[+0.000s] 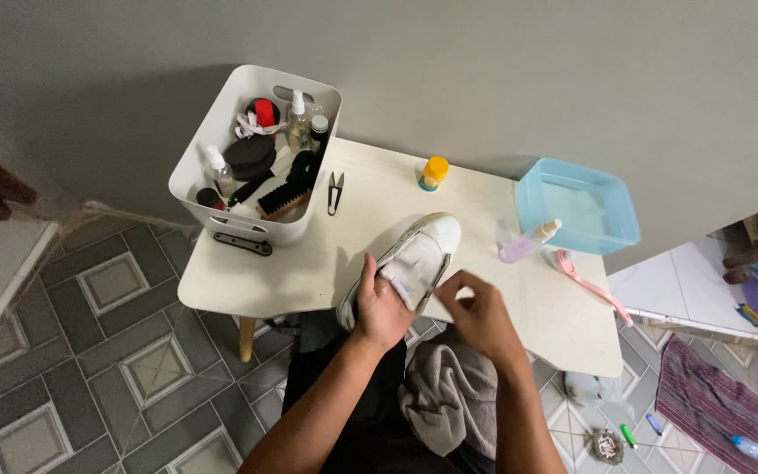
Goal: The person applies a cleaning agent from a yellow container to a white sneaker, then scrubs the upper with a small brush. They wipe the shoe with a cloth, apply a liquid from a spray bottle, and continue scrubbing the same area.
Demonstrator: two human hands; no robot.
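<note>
A white sneaker (418,250) lies on the low white table (326,263), toe pointing away from me. My left hand (381,307) grips its heel end, thumb along the side. My right hand (477,314) hovers just right of the shoe with fingers pinched together near the shoe's edge; what it pinches is too small to tell. A grey cloth (449,395) rests on my lap below both hands.
A white basket (212,175) of brushes, bottles and polish stands at the table's back left, small black snips (334,191) beside it. A yellow-capped bottle (432,173), a purple spray bottle (526,243), a pink brush (585,281) and a blue tub (581,206) sit to the right.
</note>
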